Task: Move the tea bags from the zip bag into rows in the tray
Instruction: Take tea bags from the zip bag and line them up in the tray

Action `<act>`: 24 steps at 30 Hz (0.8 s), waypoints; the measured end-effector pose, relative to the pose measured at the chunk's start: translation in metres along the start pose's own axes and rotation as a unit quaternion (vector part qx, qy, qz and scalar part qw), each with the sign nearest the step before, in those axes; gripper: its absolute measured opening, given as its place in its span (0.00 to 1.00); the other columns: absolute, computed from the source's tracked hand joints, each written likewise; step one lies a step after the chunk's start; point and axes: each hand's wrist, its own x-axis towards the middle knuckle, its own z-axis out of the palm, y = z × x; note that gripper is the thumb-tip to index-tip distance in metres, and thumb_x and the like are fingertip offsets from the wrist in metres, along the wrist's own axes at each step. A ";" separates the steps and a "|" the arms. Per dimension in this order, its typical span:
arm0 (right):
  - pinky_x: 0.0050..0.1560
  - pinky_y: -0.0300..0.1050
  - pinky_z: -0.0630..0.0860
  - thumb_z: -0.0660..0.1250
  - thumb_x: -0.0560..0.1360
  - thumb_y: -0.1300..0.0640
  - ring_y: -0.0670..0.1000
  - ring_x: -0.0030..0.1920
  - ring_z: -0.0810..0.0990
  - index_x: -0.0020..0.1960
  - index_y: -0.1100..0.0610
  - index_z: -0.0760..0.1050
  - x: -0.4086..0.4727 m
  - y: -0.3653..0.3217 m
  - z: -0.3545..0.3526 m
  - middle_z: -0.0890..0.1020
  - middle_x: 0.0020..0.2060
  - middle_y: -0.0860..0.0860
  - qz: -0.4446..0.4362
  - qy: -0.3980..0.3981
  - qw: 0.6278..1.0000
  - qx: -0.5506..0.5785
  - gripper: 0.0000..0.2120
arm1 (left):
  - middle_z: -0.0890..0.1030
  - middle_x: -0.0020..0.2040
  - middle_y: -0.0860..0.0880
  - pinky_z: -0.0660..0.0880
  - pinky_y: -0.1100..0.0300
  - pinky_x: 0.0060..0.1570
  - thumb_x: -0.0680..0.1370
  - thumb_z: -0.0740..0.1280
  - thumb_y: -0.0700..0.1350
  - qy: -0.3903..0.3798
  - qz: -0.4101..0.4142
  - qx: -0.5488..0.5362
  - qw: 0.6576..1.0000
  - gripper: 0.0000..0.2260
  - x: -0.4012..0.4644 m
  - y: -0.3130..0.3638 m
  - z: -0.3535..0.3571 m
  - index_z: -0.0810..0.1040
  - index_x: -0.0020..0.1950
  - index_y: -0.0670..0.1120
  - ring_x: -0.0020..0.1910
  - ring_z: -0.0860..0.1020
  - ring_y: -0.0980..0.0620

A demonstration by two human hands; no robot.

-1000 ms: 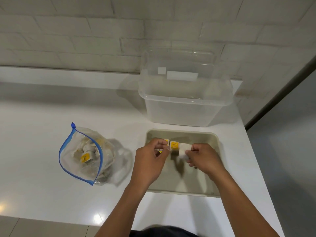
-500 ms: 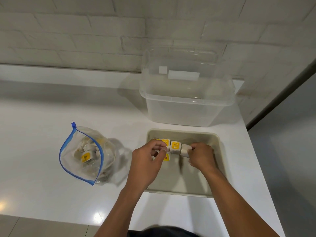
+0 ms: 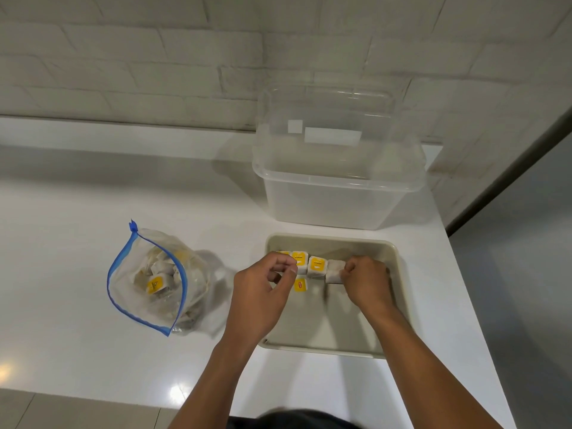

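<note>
Currently: both hands over tray point(image 3: 393, 258) at 4 o'clock on tabletop point(image 3: 77, 305). Left hand point(image 3: 260, 298) fingers pinching row's left tea bag point(image 3: 299, 262); right hand point(image 3: 366, 281) fingers pinching right-end tea bag point(image 3: 335, 270). Zip bag point(image 3: 154, 280) at 8 o'clock, open, more bags inside.

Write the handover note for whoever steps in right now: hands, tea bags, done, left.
Left hand: over the tray, pinching at the left end of the row of tea bags.
Right hand: holding the tea bag at the row's right end.
Done: one short row started along the tray's far side; a loose yellow tag lies just below it.
Left: the zip bag, open on the counter, is mostly full.
</note>
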 end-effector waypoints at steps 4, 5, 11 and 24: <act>0.42 0.43 0.79 0.67 0.74 0.53 0.59 0.42 0.85 0.43 0.56 0.82 0.000 0.000 0.002 0.85 0.40 0.56 0.000 -0.020 1.000 -0.002 0.08 | 0.84 0.41 0.61 0.75 0.67 0.37 0.78 0.71 0.45 0.002 -0.005 0.001 1.000 0.05 0.000 -0.001 -0.001 0.83 0.46 0.56 0.38 0.80 0.58; 0.42 0.46 0.82 0.67 0.74 0.54 0.59 0.40 0.85 0.43 0.56 0.82 0.000 -0.001 0.003 0.85 0.39 0.55 -0.002 -0.023 1.000 0.005 0.07 | 0.84 0.41 0.61 0.75 0.66 0.37 0.78 0.71 0.45 0.003 -0.006 0.001 1.000 0.05 0.000 -0.001 -0.002 0.82 0.46 0.56 0.38 0.80 0.58; 0.41 0.54 0.84 0.65 0.73 0.58 0.60 0.38 0.85 0.38 0.55 0.79 0.004 0.000 0.005 0.85 0.36 0.57 -0.002 -0.026 0.999 0.030 0.07 | 0.84 0.41 0.61 0.76 0.64 0.38 0.78 0.71 0.45 0.001 -0.012 -0.008 1.000 0.05 -0.001 0.000 -0.001 0.82 0.45 0.56 0.38 0.80 0.58; 0.41 0.49 0.82 0.66 0.75 0.50 0.59 0.35 0.84 0.38 0.56 0.80 0.008 0.005 0.006 0.84 0.33 0.56 -0.010 0.018 0.999 0.040 0.12 | 0.84 0.41 0.60 0.77 0.63 0.39 0.78 0.71 0.45 -0.001 -0.017 -0.008 1.000 0.05 -0.001 0.000 -0.002 0.83 0.46 0.55 0.38 0.80 0.58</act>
